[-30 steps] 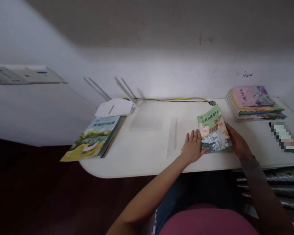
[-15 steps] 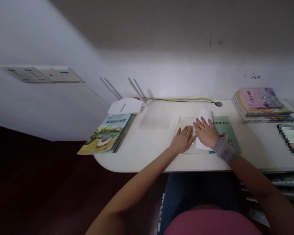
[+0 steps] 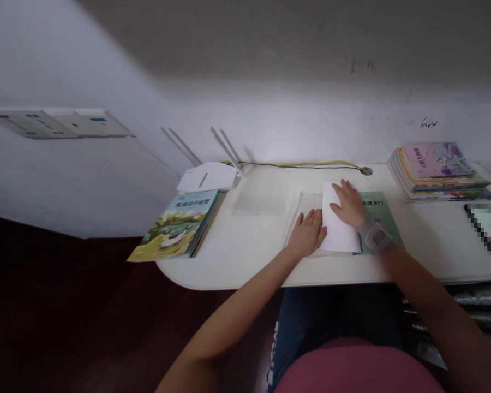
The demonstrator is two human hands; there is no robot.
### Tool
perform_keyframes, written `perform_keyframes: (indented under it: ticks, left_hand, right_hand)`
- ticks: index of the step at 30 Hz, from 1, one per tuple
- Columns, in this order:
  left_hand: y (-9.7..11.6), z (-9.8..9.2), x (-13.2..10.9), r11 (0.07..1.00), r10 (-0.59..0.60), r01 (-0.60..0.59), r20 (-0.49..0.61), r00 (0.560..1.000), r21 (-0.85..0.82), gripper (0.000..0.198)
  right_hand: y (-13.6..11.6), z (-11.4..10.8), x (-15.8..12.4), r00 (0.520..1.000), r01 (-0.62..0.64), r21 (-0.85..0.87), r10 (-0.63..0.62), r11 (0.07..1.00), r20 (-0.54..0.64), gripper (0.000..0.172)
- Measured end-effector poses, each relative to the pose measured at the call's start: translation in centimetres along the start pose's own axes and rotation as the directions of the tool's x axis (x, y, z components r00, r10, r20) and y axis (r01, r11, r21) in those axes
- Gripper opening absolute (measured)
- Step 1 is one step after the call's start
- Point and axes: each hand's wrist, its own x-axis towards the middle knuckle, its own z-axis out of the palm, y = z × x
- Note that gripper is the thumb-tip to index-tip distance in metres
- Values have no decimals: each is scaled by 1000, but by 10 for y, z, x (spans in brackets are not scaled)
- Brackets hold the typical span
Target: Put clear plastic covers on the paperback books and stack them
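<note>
A green book (image 3: pixel 387 229) lies flat on the white desk (image 3: pixel 229 262). Over its left part is a curled white paper sheet (image 3: pixel 339 234). To the left of the sheet spreads a clear plastic film (image 3: pixel 298 215), faint against the desktop. My left hand (image 3: pixel 306 233) rests flat on this film, fingers stretched out, beside the sheet's left edge. With fingers spread, my right hand (image 3: pixel 349 204) lies on the upper right part of the white sheet and covers some of the book. Neither hand grips anything that I can see.
Left on the desk stand a white router (image 3: pixel 208 177) and a picture-book stack (image 3: pixel 175 224) overhanging the edge. Another clear sheet (image 3: pixel 259 197) lies near the router. At right are a book pile (image 3: pixel 437 169) and a phone (image 3: pixel 489 226). Cables (image 3: pixel 303 164) run along the wall.
My right hand has shifted slightly up and right across the white sheet. The sheet now shows flatter and wider, covering more of the green book's left side. My left hand stays put.
</note>
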Motion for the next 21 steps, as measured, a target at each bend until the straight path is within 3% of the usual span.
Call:
perform_keyframes:
  ticks: [2, 5, 11, 16, 21]
  left_hand:
    - [0, 1, 0, 1000, 2, -2, 5, 1000, 1, 55]
    - [0, 2, 1, 1000, -3, 3, 10, 1000, 11, 58]
    - [3, 0, 0, 998, -59, 58, 10, 998, 23, 70]
    - [3, -6, 1, 996, -89, 89, 30, 996, -6, 64]
    - [-8, -17, 30, 991, -134, 133, 49, 990, 25, 53]
  right_hand:
    - [17, 1, 12, 994, -99, 51, 97, 994, 41, 68]
    - [32, 7, 18, 991, -118, 62, 114, 991, 65, 75]
    - [30, 13, 13, 995, -94, -10, 94, 996, -18, 65]
    - [29, 15, 13, 992, -110, -4, 109, 994, -60, 55]
    - [28, 19, 13, 993, -93, 6, 93, 996, -74, 53]
